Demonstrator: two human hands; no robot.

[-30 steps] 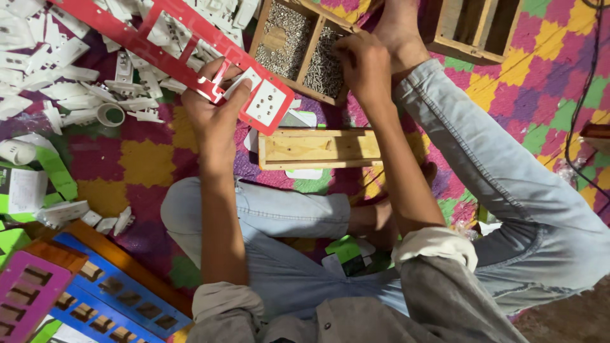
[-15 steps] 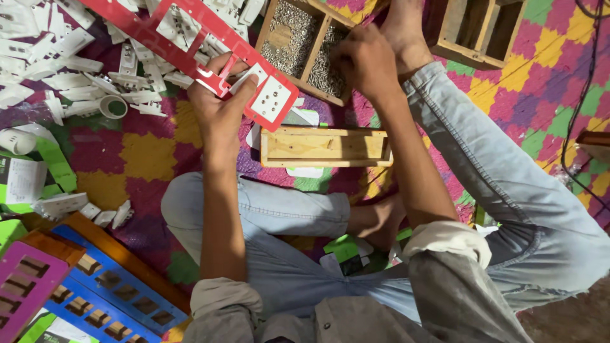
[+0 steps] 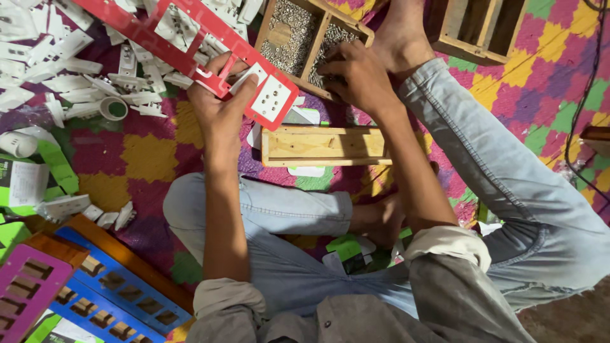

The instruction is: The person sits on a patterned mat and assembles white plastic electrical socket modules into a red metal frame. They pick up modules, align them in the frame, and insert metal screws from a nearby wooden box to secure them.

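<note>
My left hand (image 3: 221, 101) grips the near end of a long red plastic frame (image 3: 190, 38) and presses a white socket piece (image 3: 272, 96) into its last opening. That frame runs away to the upper left over a heap of white plastic parts (image 3: 57, 57). My right hand (image 3: 356, 75) reaches into a wooden box (image 3: 304, 38) with two compartments full of small metal screws; its fingertips are down among the screws, so what they hold is hidden. A long empty wooden tray (image 3: 324, 145) lies on the patchwork mat in front of my crossed legs.
Blue (image 3: 114, 305) and purple (image 3: 25, 286) frames with rectangular cut-outs lie at lower left. A tape roll (image 3: 114, 108) and green-and-white packets (image 3: 38, 171) sit on the left. Another wooden box (image 3: 483, 32) stands at upper right, with a black cable (image 3: 581, 114) at the far right.
My right hand has dipped lower into the screw compartment. My left hand still holds the red frame's end in about the same place.
</note>
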